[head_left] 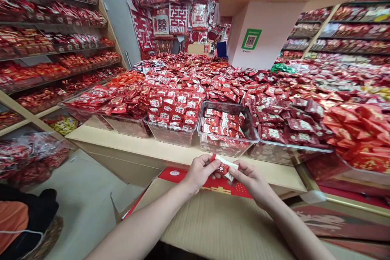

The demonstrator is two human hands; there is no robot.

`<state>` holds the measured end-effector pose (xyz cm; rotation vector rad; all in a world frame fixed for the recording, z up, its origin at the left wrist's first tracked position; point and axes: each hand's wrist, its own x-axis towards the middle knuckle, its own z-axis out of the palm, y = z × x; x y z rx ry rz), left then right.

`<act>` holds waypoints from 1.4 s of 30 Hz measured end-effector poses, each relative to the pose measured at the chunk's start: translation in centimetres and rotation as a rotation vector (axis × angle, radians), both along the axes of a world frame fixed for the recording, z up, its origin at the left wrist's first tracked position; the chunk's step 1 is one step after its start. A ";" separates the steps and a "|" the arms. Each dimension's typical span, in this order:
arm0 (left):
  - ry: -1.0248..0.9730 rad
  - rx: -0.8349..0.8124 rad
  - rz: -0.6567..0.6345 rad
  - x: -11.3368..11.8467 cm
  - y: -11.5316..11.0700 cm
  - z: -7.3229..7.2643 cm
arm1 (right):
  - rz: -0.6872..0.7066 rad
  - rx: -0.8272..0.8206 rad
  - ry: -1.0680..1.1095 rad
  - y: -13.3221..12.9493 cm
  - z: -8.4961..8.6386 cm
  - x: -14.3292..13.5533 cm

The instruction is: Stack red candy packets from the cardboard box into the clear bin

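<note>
The left hand [201, 172] is closed on one end of a small red-and-white wrapped packet [224, 167] with a printed figure on it, thumb on top and fingers beneath. The right hand [248, 176] pinches the other end of the packet, so it spans the short gap between the two hands, tilted down toward the right hand.

Below both hands is a red printed cardboard flap [179, 175] with gold and white marks, and nearer the body than the hands lies a brown cardboard surface [210, 219]; whether the two are one box is hard to tell from this angle.

Just beyond the hands stands a clear plastic bin [228, 146] on a pale wooden ledge [128, 143], partly filled with red-and-white packets [224, 124] that look much like the held one. Left of that bin, beyond the left hand, another clear bin [172, 136] is heaped with red packets with white print [173, 107]. Beyond the right hand, a wider clear bin [280, 152] holds dark red packets [276, 124], and farther right of it are bright orange-red packets [362, 134].

Well beyond the right hand, a white pillar [263, 34] bears a green-framed code sign [251, 40]. Far left of the left hand are shelves [55, 53] of red packets.
</note>
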<state>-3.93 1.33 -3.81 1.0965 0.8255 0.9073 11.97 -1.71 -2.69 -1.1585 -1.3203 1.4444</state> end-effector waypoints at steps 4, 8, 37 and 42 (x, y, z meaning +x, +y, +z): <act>-0.008 -0.042 0.010 0.0 0.0 -0.1 | -0.020 0.113 -0.105 0.0 -0.5 0.1; -0.085 -0.245 -0.114 -0.3 0.1 0.3 | -0.053 0.451 -0.399 -0.2 -0.4 0.4; 0.443 0.263 -0.068 -0.2 0.0 -2.2 | -0.046 0.252 -1.335 14.7 6.5 2.5; 0.461 0.281 -0.114 -0.1 -0.2 -2.1 | 0.033 0.170 -1.357 15.1 4.9 2.1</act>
